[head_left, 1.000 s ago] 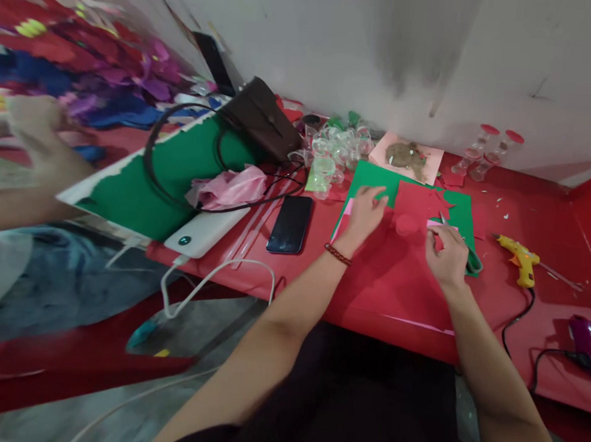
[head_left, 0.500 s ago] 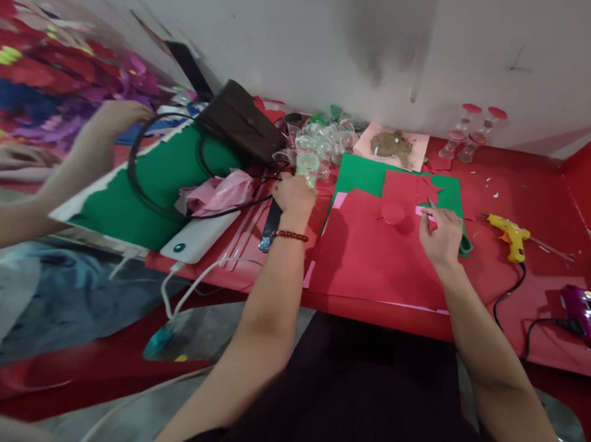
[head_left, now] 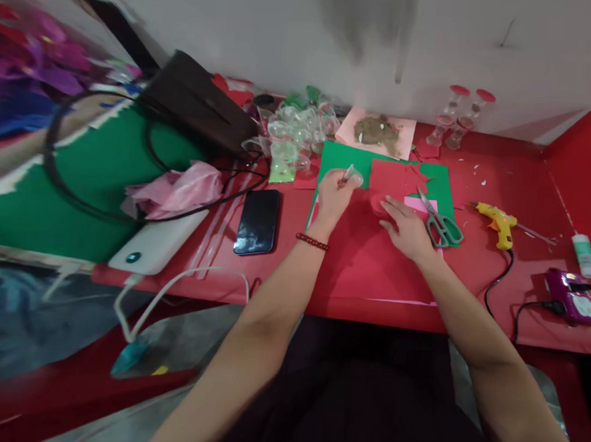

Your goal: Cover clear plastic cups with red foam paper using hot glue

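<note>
My left hand (head_left: 336,195) is closed around a small transparent plastic cup (head_left: 352,177), above the red paper sheet. To its right, my right hand (head_left: 406,229) reaches over a red paper circle (head_left: 378,203) with fingers stretched out, its fingertips at the circle's edge. Whether they touch it I cannot tell. Grey-green-handled scissors (head_left: 444,229) lie beside that hand on the papers. Red paper sheets (head_left: 367,265) rest on a green sheet (head_left: 342,158), with a cut red piece (head_left: 389,177) near the top.
Transparent plastic cups (head_left: 301,131) are heaped at the back. A phone (head_left: 258,222), a white power bank (head_left: 158,243) and a brown bag (head_left: 197,101) are on the left. A yellow glue gun (head_left: 498,223) with its cord lies right. Two hourglass-like pieces (head_left: 449,117) stand near the wall.
My left hand has come from the cup heap to the papers with a cup. My right hand has left the scissors and moved left to the red circle. The view has shifted right.
</note>
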`<state>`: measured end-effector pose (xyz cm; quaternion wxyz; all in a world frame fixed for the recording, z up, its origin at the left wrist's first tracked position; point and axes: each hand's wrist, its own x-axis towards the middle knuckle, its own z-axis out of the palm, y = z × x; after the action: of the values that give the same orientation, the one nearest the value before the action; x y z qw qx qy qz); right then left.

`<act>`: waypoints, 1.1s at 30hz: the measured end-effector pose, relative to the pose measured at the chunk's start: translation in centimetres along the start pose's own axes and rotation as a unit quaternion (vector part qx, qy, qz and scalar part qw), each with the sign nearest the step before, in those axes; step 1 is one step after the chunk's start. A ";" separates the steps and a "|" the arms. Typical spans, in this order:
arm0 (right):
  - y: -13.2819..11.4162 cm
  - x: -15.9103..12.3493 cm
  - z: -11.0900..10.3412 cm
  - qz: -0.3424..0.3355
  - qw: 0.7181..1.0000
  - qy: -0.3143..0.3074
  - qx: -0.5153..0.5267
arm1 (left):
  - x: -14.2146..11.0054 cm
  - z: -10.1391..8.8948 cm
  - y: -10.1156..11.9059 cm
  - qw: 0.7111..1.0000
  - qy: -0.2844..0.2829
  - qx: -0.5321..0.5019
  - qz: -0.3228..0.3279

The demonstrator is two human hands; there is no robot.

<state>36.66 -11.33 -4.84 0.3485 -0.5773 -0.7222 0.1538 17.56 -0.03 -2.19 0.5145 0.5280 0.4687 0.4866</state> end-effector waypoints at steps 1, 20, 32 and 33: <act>0.1 0.1 0.0 0.012 1.000 0.011 0.001 | 0.1 0.1 -0.4 0.999 0.023 0.029 0.034; -1.6 0.1 -0.8 0.243 0.965 0.025 0.094 | -1.0 -0.3 0.5 0.989 -0.009 0.085 0.117; -2.8 -0.7 -0.9 0.078 0.968 0.139 0.194 | -4.1 1.6 2.2 0.928 -0.187 -0.268 -0.176; -2.9 -0.7 -0.8 0.071 0.966 0.147 0.199 | -4.3 1.6 2.3 0.925 -0.191 -0.270 -0.187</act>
<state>35.13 -12.99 -2.68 0.5469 -0.5620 -0.5754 0.2325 18.80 -4.52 -0.01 0.7990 0.3549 0.3026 0.3796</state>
